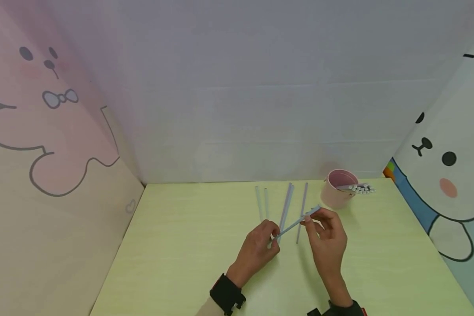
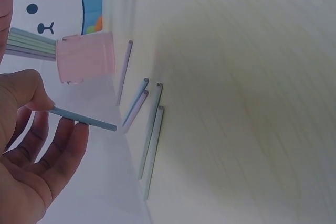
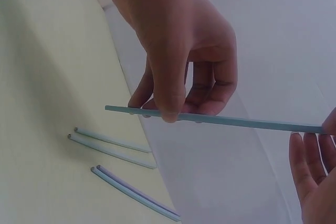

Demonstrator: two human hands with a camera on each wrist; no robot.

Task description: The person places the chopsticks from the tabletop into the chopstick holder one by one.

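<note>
A thin blue straw-like stick is held up at a slant above the table between both hands. My left hand pinches its lower left end between thumb and fingertips. A short tip of the stick pokes out past the fingers in the left wrist view. My right hand pinches the upper right end, thumb below and bent fingers around it. The right wrist view shows the stick running straight from the left hand to the right hand's fingers at the frame edge.
Several similar sticks lie on the pale yellow table beyond the hands: two pale green sticks, a purple and a blue stick side by side, and a lone purple stick. A pink bucket holds a bundle of sticks.
</note>
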